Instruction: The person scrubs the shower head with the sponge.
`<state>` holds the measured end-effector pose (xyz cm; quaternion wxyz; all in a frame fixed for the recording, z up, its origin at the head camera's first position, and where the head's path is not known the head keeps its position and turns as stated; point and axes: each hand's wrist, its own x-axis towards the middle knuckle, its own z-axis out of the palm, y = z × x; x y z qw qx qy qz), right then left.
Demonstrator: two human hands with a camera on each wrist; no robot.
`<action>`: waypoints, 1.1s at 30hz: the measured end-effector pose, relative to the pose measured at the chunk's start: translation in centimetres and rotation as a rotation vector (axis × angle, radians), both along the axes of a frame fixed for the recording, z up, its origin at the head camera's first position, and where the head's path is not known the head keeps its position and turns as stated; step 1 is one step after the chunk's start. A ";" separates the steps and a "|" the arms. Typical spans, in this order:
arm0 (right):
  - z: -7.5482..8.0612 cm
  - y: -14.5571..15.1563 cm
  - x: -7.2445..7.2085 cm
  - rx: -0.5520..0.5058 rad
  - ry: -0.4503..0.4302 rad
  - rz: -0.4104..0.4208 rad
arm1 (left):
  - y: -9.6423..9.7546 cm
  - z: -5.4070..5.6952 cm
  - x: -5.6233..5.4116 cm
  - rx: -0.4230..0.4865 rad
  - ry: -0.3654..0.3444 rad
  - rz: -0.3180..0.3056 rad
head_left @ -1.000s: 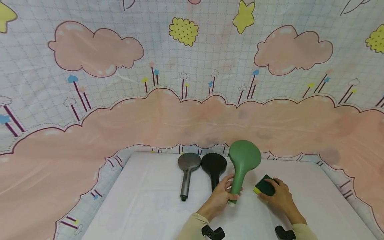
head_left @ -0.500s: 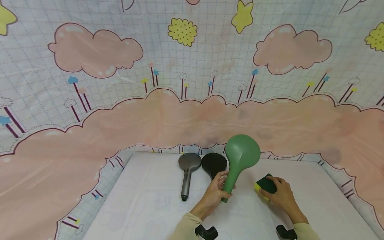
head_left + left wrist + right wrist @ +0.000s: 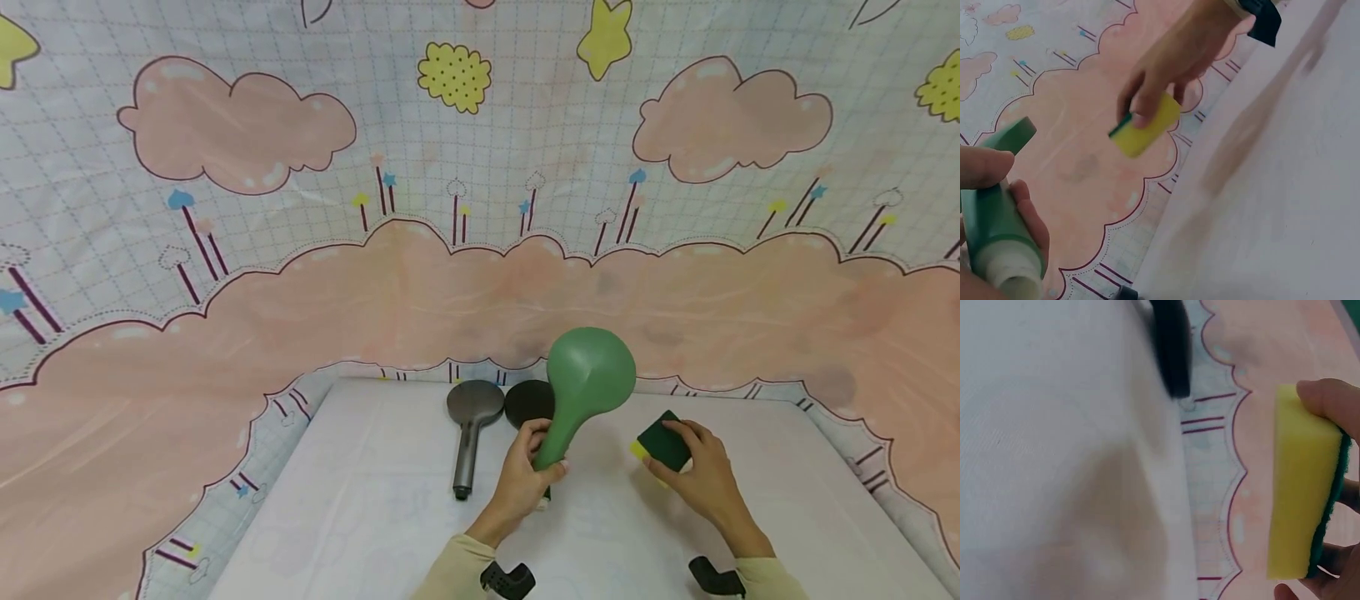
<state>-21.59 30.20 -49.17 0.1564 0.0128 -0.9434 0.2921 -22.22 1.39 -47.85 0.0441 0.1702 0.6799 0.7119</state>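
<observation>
My left hand [image 3: 517,483] grips a green shower head [image 3: 592,367] by its handle, with the round head tilted up and away to the right. In the left wrist view, the handle's pale hollow end [image 3: 1013,269] points toward the camera. To the right, my right hand [image 3: 711,477] pinches a sponge [image 3: 665,443] between thumb and fingers. The sponge has a dark green scouring side and a yellow foam side [image 3: 1304,487], and it is held apart from the shower head. Behind my left hand lies a black shower head [image 3: 527,400], partly hidden by the hand and the green one.
A grey shower head [image 3: 476,403] lies beside the black one on the white table [image 3: 360,500]. Beyond the table's far edge hangs a pink and white patterned cloth [image 3: 480,308]. Each wrist wears a black camera mount [image 3: 508,580].
My left hand has moved left and raised the green shower head, which now covers part of the black one. My right hand has shifted the sponge slightly upward in view.
</observation>
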 end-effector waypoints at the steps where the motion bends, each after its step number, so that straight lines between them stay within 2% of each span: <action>1: 0.2 -0.2 0.0 -0.008 0.033 0.003 | -0.1 -0.1 0.0 -0.025 0.017 0.014; 5: 1.1 -0.9 0.3 -0.032 0.154 0.010 | -0.7 -0.4 -0.1 -0.103 0.089 0.057; 9: 2.0 -1.6 0.6 -0.048 0.216 0.021 | -1.3 -0.6 -0.2 -0.160 0.132 0.089; 15: 3.1 -2.4 1.0 -0.075 0.264 0.018 | -2.2 -0.7 0.1 -0.196 0.121 0.114; 21: 4.1 -3.2 1.5 -0.093 0.282 0.036 | -3.2 -0.7 0.2 -0.196 0.099 0.134; 26: 5.0 -4.2 1.7 -0.104 0.298 0.084 | -4.1 -0.2 0.4 -0.249 0.128 0.154; 29: 5.4 -5.0 1.8 -0.112 0.321 0.117 | -4.9 0.1 0.5 -0.270 0.169 0.163; 33: 5.5 -6.0 1.8 -0.107 0.384 0.137 | -5.9 0.3 0.7 -0.300 0.223 0.179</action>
